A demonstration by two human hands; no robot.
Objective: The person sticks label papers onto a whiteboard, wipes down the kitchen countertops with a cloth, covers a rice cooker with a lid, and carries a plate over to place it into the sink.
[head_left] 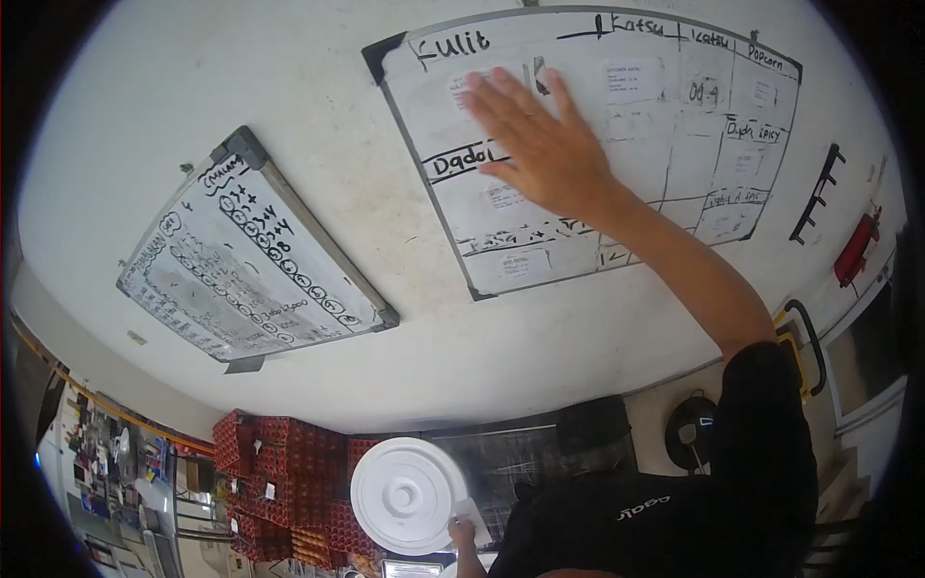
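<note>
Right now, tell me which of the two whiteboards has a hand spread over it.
The larger whiteboard, marked "Kulit": the right hand covers part of its upper left. No hand is over the smaller whiteboard.

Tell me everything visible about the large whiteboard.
The large whiteboard is mounted on the wall, framed in grey with dark corner caps. Black writing and lines divide its white, smudged face into sections, including "Kulit" and "Popcorn", with small printed slips on it. The spread right hand covers part; contact is unclear.
</note>
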